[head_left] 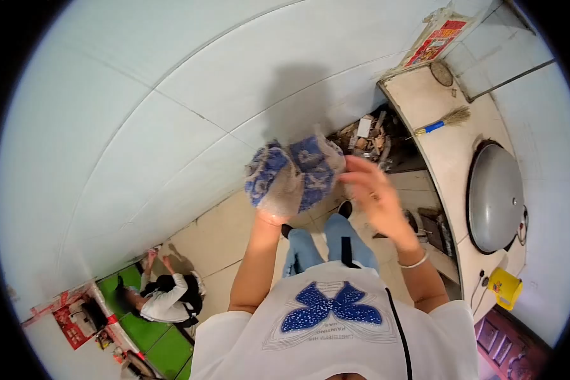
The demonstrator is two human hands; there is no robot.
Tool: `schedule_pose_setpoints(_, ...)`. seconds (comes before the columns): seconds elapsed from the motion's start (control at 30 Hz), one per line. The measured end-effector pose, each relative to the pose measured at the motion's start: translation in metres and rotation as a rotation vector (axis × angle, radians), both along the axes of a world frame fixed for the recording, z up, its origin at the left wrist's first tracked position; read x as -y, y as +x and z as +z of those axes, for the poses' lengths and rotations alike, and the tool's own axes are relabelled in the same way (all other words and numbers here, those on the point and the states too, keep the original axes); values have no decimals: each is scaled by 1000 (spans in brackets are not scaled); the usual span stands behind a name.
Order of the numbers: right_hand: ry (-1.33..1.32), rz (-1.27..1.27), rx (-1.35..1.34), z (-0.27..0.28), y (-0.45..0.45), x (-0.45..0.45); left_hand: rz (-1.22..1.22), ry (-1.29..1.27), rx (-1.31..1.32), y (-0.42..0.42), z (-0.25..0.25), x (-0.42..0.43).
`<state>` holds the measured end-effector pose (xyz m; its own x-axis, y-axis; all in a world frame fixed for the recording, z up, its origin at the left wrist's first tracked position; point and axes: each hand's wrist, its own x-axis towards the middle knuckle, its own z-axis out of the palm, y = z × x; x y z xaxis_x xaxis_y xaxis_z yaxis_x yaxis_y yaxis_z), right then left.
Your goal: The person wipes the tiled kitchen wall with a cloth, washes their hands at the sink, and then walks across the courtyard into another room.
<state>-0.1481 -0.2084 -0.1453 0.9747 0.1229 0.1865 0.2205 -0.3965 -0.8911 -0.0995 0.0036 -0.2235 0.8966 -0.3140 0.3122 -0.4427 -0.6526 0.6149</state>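
Note:
A crumpled blue-and-beige patterned cloth [313,168] is held up in front of me near the tiled wall. My left hand [273,217] holds it from below; the fabric covers most of that hand and hides the fingers. At the cloth's right edge is my right hand [377,193], a little blurred by motion. Its fingers are stretched out and apart, with the tips close to the fabric; whether they touch it I cannot tell.
On the tiled counter at right are a lidded wok [497,196], a small blue-handled brush [440,123] and a yellow mug [505,286]. Wood scraps [373,139] fill a recess below. Another person [168,297] crouches at lower left beside green panels [149,329].

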Motion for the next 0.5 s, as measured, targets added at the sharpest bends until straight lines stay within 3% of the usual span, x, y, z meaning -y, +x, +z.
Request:
schedule_pose_setpoints(0.03,20,-128,-11,-11,-3,23,0,29,5,5,9,-5)
schedule_pose_setpoints(0.13,514,-472,-327,-70,-23,90,150,678,341,36,43,-46)
schedule_pose_setpoints(0.17,592,-593,-399,-82,-30,105,138,688,359,46,63,-51)
schedule_pose_setpoints(0.23,650,-657,-417,-98,-42,129,202,-945,-76,61,117,-55)
schedule_pose_setpoints(0.3,657,-664,-411,-113,-56,141,296,-415,395,97,171,-40)
schedule_pose_setpoints(0.37,670,-671,-372,-123,-63,141,251,347,931,135,202,-31)
schedule_pose_setpoints(0.4,678,-711,-337,-126,-68,138,300,557,846,155,201,-31)
schedule_pose_setpoints(0.43,686,-751,-311,-132,-74,133,284,556,873,166,194,-22)
schedule_pose_setpoints(0.5,702,-769,-343,-148,-89,130,457,757,1055,182,178,-5)
